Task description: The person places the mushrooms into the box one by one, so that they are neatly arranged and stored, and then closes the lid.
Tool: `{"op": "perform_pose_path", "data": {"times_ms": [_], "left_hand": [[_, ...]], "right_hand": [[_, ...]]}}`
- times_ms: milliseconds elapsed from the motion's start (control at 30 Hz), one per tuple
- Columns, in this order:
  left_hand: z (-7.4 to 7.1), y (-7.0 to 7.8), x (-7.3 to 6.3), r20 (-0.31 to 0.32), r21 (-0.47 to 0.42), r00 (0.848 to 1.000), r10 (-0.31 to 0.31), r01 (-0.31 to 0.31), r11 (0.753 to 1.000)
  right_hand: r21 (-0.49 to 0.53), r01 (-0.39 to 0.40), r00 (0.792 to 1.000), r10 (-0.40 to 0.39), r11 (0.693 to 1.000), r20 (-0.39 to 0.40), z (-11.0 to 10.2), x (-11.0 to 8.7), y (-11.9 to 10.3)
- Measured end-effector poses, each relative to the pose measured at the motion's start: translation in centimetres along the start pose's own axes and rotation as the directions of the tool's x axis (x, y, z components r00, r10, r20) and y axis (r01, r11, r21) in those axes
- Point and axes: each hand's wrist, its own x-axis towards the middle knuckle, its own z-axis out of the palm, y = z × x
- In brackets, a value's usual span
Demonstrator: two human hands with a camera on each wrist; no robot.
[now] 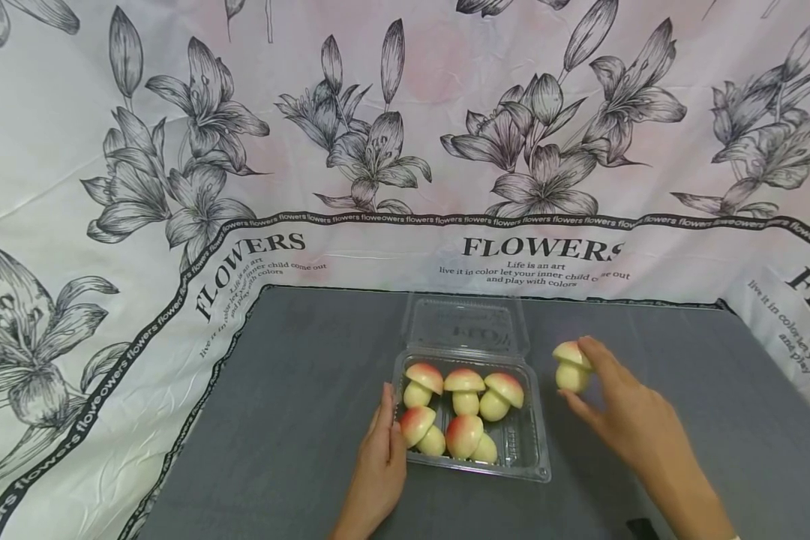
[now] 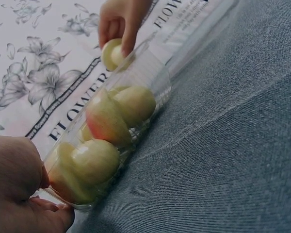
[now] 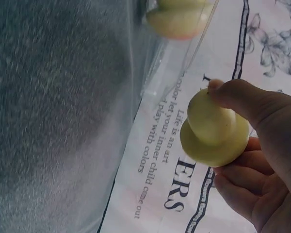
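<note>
A clear plastic clamshell box lies on the grey table with its lid folded back. Inside sit several toy mushrooms with red and cream caps and pale stems; the box's front right corner holds none. My left hand grips the box's left side, the thumb and fingertips at its edge in the left wrist view. To the right of the box, my right hand pinches another mushroom between thumb and fingers, above the table. Its cap is up and its stem down in the head view.
The grey cloth-covered table stretches out on both sides of the box. Behind it hangs a white curtain printed with flowers and lettering. A small black object lies at the front edge, near my right forearm.
</note>
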Motion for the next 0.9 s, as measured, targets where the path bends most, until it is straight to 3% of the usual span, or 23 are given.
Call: {"op": "perform_pose_path", "data": {"times_ms": [233,433,733,900], "left_hand": [[0.0,0.0,0.0,-0.007,0.001,1.0,0.002,-0.002,1.0],[0.0,-0.2,0.0,-0.01,-0.003,1.0,0.011,-0.011,1.0],[-0.1,-0.2,0.1,-0.007,-0.007,1.0,0.01,-0.01,1.0],[0.0,-0.1,0.0,-0.015,0.004,1.0,0.003,-0.002,1.0]], "right_hand": [[0.023,0.052,0.998,-0.052,0.998,0.024,-0.2,0.1,-1.0],[0.048,0.147,0.989,-0.148,0.988,0.016,-0.1,0.0,-1.7],[0.084,0.347,0.937,-0.35,0.934,0.015,0.4,-0.4,-2.1],[0.105,0.39,0.917,-0.396,0.915,0.044,0.6,-0.5,-2.3]]}}
